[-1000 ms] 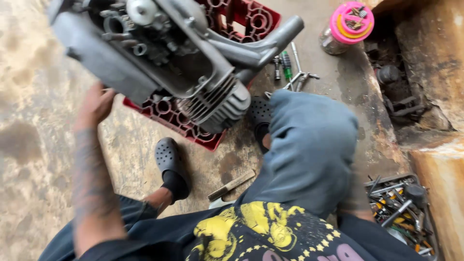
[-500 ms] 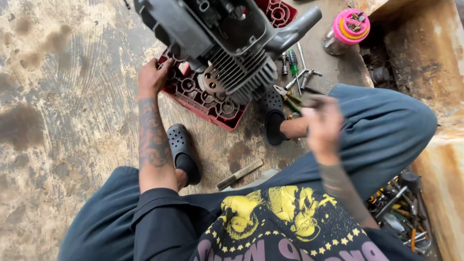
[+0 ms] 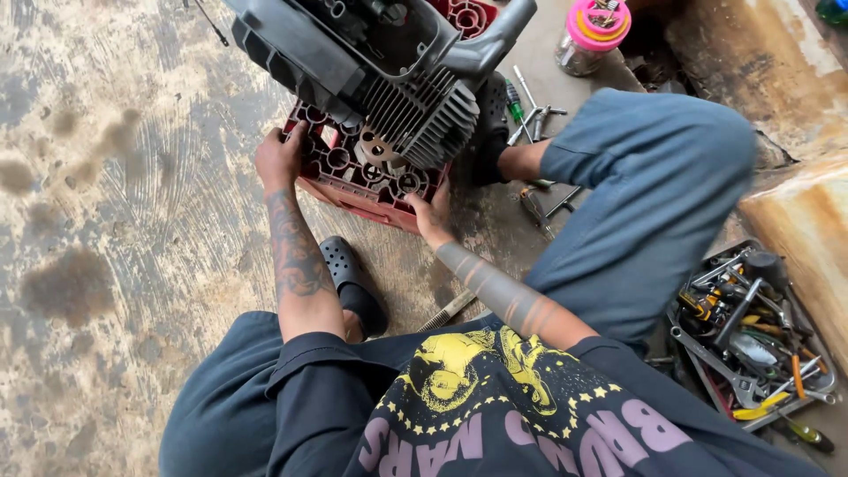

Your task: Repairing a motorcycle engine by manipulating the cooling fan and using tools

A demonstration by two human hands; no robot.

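- Hands are working at the red plastic bottle crate (image 3: 371, 177) standing on the stained concrete floor (image 3: 115, 221): the left hand (image 3: 281, 159) is curling its fingers over the crate's left rim, and the right hand (image 3: 433, 215) is pressing against its near right corner, fingers bent onto the edge.
- Whether either hand is fully clamping the rim cannot be told; the fingertips are hidden behind the edge.
- Sitting on top of the crate is the grey metal engine with a finned cylinder (image 3: 389, 79), leaning toward the person.
- Judging by this, the engine is already resting on its support, and the crate is being steadied or shifted; no tool is in hand yet.
- Loose screwdrivers and wrenches (image 3: 530, 110) are lying just beyond the crate, and a metal tray of mixed hand tools (image 3: 751, 331) is lying at the person's right, untouched.
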